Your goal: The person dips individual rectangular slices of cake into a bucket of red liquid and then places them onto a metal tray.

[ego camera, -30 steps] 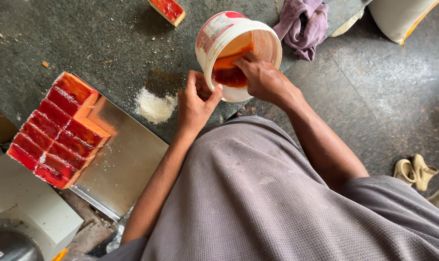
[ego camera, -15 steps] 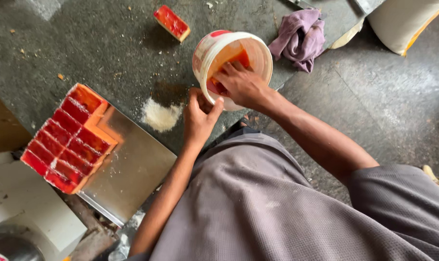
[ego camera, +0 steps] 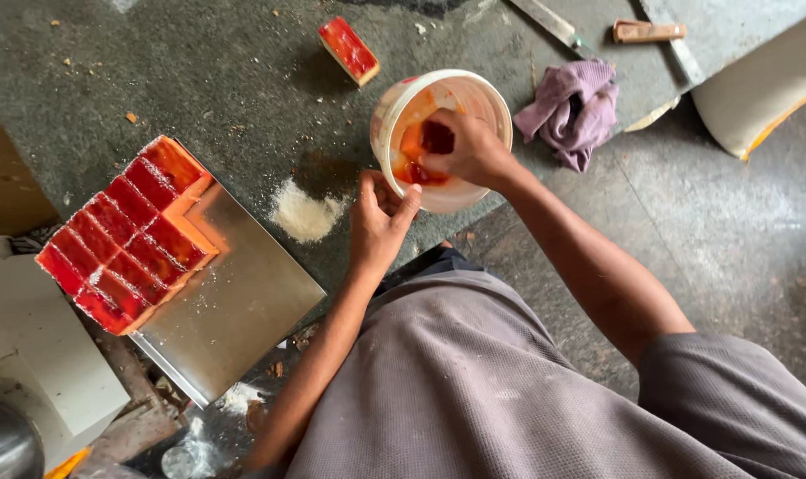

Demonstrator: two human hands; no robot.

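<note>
A white plastic bucket [ego camera: 394,106] with orange-red liquid stands on the dark stone floor in front of me. My left hand [ego camera: 378,220] grips its near wall from outside. My right hand [ego camera: 469,151] reaches in over the rim, and its fingers close on a dark red block [ego camera: 436,137] just above the liquid. Several glossy red blocks [ego camera: 123,235] lie packed in rows on one corner of a shiny metal tray [ego camera: 243,310] at my left. A single red block [ego camera: 349,49] lies apart on the floor beyond the bucket.
A small heap of white powder [ego camera: 303,213] sits between tray and bucket. A purple rag [ego camera: 576,106] lies right of the bucket, with a wooden-handled tool [ego camera: 647,31] and a pale sack [ego camera: 758,89] behind it. A white slab [ego camera: 39,346] borders the tray.
My right hand has gone from the bucket's rim down into it and now holds a red block. My left hand stays on the bucket's near side. The view has shifted slightly.
</note>
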